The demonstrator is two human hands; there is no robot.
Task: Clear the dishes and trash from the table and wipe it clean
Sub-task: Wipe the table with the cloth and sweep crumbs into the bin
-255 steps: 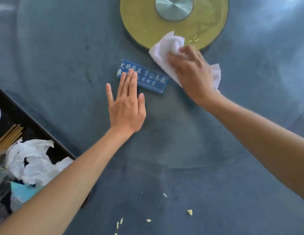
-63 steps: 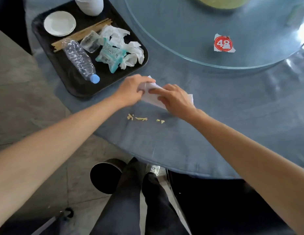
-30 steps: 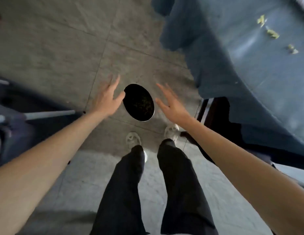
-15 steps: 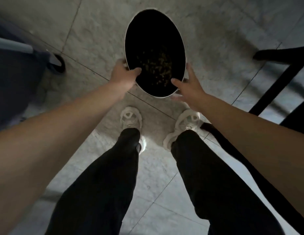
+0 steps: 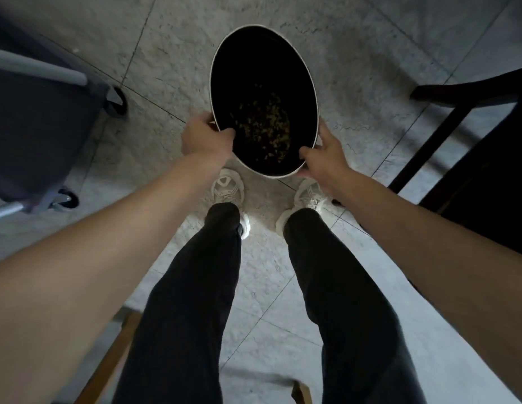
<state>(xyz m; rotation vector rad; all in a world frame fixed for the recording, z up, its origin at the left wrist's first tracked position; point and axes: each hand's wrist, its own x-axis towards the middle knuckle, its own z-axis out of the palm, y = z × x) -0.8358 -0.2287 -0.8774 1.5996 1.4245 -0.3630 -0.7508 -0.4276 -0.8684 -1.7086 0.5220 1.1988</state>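
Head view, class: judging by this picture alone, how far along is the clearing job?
Done: yellowish scraps already lie inside the black bin. In hand: the left hand and right hand grip its rim on either side, above the tiled floor. Left: cannot tell; the table is out of view.

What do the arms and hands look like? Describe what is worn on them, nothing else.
Both arms are bare along their whole visible length: no sleeves show in the frame. The left hand and right hand wear no gloves. No watch, bracelet or ring is visible on either wrist or on the fingers that show. No markings can be made out.
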